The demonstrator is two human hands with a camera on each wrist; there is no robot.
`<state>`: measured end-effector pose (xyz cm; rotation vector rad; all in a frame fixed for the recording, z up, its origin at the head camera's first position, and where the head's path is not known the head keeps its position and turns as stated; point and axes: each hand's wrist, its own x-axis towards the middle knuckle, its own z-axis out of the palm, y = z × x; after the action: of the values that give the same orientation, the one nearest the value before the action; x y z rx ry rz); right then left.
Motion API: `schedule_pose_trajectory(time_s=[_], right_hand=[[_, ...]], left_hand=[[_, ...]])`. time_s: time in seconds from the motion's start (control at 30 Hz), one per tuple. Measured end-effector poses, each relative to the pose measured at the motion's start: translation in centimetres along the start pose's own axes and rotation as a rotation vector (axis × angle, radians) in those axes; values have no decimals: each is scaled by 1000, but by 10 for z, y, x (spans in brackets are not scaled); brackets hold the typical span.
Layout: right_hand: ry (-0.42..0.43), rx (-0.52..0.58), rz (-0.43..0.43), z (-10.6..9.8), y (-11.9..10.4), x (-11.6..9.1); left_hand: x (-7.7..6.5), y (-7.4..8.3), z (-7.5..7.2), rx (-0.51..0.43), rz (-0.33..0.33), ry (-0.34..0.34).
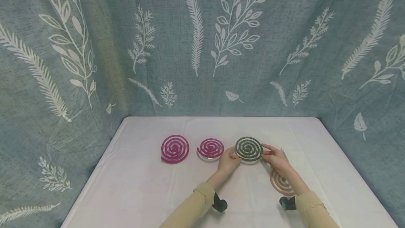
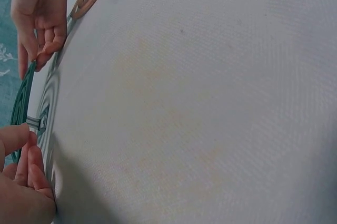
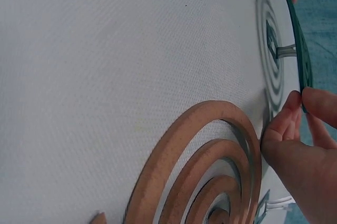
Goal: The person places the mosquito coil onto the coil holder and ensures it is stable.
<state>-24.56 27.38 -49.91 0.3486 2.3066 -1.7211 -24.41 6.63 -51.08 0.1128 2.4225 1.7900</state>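
A green mosquito coil (image 1: pixel 248 149) is level above the table, its middle meeting a small metal stand (image 3: pixel 287 51) beneath it. My left hand (image 1: pixel 229 162) pinches the coil's left edge between thumb and fingers. On the opposite edge, my right hand (image 1: pixel 277 159) pinches it too. The wrist views show the green coil (image 2: pixel 22 97) nearly edge-on, with its shadow on the tablecloth. Below my right forearm lies a brown mosquito coil (image 1: pixel 276 185), partly covered by that arm in the head view. Another metal stand (image 3: pixel 263 208) is beside the brown coil.
Two magenta mosquito coils stand to the left: one farther left (image 1: pixel 175 162), the other (image 1: pixel 211 147) close to my left hand. A white cloth (image 1: pixel 139 192) covers the table. Blue-grey leaf-patterned curtains (image 1: pixel 177 45) hang behind and at both sides.
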Motion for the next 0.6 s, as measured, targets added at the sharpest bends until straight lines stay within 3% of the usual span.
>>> schedule_pose_trajectory(time_s=[0.6], right_hand=[[2,-6,-4,0,2,2]], left_hand=[[0,0,0,5,9,5]])
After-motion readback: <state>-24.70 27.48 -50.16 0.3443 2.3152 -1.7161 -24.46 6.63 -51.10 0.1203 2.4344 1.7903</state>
